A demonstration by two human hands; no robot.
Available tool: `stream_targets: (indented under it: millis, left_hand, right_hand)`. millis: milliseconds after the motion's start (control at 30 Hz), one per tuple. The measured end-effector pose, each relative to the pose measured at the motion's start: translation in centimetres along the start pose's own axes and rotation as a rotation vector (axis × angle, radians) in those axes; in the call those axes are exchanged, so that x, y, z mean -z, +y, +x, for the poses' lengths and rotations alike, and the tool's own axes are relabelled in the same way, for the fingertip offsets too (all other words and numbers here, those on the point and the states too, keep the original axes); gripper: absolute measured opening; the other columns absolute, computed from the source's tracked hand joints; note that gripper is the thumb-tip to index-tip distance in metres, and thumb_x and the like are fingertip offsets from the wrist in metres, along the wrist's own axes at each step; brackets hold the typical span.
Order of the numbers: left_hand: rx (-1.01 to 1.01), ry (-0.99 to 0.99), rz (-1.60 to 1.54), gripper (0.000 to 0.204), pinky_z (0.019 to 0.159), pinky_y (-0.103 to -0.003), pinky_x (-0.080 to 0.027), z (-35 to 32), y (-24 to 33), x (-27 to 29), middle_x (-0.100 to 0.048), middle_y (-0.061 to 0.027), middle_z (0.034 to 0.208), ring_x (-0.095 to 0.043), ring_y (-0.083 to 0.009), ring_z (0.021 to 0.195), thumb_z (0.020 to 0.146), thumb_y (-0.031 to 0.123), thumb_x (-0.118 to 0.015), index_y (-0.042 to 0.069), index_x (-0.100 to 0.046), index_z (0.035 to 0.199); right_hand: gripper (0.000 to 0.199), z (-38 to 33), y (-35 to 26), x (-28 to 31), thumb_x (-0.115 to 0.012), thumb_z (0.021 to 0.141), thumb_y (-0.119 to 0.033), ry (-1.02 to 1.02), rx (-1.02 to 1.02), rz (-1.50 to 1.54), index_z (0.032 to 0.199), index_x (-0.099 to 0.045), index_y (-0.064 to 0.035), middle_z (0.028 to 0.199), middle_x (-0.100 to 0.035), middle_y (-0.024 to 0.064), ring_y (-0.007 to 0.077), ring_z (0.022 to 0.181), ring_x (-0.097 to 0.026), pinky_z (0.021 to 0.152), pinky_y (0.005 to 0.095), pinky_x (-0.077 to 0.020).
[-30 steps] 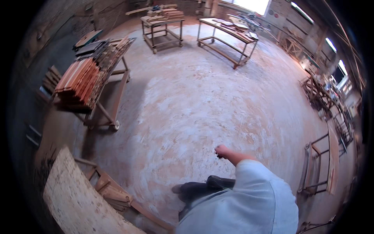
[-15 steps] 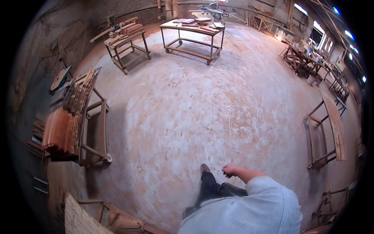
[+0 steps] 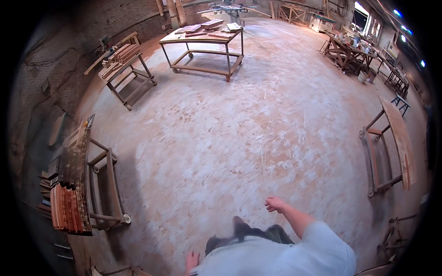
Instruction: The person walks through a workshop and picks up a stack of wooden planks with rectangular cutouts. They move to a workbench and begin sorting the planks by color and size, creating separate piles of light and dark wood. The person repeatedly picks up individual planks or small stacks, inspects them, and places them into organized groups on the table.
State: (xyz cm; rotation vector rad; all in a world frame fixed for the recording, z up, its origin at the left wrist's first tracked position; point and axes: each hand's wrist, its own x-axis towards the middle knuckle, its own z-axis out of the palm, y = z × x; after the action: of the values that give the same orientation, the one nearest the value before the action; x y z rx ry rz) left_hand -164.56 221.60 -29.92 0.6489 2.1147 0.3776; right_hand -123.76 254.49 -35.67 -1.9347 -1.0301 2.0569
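Observation:
My right hand (image 3: pixel 274 204) hangs out in front of my body over the dusty floor (image 3: pixel 230 152). Its fingers are curled in, and nothing shows in them. My left hand (image 3: pixel 192 259) appears low at my left side, near the lower edge. Its fingers are too small and partly hidden to tell their state. Neither hand touches anything. One brown shoe (image 3: pixel 237 221) shows below my dark trousers. Nearest on the left stands a wheeled cart (image 3: pixel 110 184) loaded with stacked reddish wood strips (image 3: pixel 69 207).
Ahead, a wheeled table (image 3: pixel 198 40) carries flat wood pieces, and a smaller cart (image 3: pixel 120 69) with boards stands left of it. On the right is a wheeled rack with a long board top (image 3: pixel 399 138). Farther back is a cluttered workbench (image 3: pixel 352 50). Machines stand along the walls.
The view has moved forward and turned slightly right; the table and carts ahead sit nearer and farther left. My left hand has come into view. My right hand stays out in front.

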Motion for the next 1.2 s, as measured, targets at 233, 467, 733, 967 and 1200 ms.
stream_targets:
  millis: [233,467,733,967,1200]
  left_hand:
    - [0.010,-0.088,0.167,0.056,0.089,-0.041,-0.048,14.4,8.0,1.1,-0.066,-0.0231,0.108,-0.063,-0.0341,0.102,0.082,0.035,-0.060,-0.002,-0.057,0.124]
    - [0.153,-0.106,0.147,0.041,0.053,-0.040,-0.049,22.9,18.6,2.2,-0.065,-0.0133,0.075,-0.060,-0.0242,0.057,0.084,0.032,-0.058,-0.003,-0.065,0.104]
    - [-0.066,-0.172,0.316,0.048,0.083,-0.042,-0.051,41.0,38.2,-1.6,-0.066,-0.0248,0.106,-0.066,-0.0343,0.094,0.081,0.038,-0.057,-0.003,-0.067,0.105]
    - [-0.369,-0.071,0.358,0.059,0.099,-0.040,-0.044,49.0,66.9,-2.9,-0.059,-0.0255,0.121,-0.057,-0.0354,0.115,0.082,0.038,-0.060,-0.002,-0.056,0.125]
    - [-0.390,-0.064,0.302,0.059,0.096,-0.040,-0.046,51.8,77.7,-5.0,-0.062,-0.0247,0.116,-0.059,-0.0353,0.110,0.083,0.038,-0.060,-0.003,-0.056,0.125]
  right_hand:
    - [0.034,1.9,-6.6,1.8,-0.051,0.092,-0.021,-0.030,0.074,0.287,0.117,-0.055,0.0009,0.104,-0.062,0.0162,0.0236,0.077,-0.062,0.066,0.0349,-0.0555]
    - [0.028,7.5,-10.6,11.7,-0.050,0.093,-0.022,0.197,0.070,0.480,0.114,-0.051,-0.0029,0.092,-0.061,0.0137,0.0238,0.070,-0.062,0.062,0.0368,-0.0551]
    - [0.021,10.4,-9.0,23.4,-0.042,0.096,-0.022,0.513,-0.217,0.698,0.102,-0.049,-0.0036,0.091,-0.057,0.0136,0.0271,0.071,-0.060,0.060,0.0426,-0.0536]
    - [0.022,17.2,-14.8,26.5,-0.043,0.095,-0.023,0.469,-0.208,0.770,0.098,-0.051,-0.0036,0.086,-0.058,0.0137,0.0277,0.072,-0.060,0.062,0.0448,-0.0537]
    - [0.028,29.5,-25.8,37.7,-0.043,0.095,-0.026,0.407,-0.234,0.673,0.089,-0.055,-0.0013,0.073,-0.059,0.0111,0.0253,0.064,-0.060,0.057,0.0431,-0.0533]
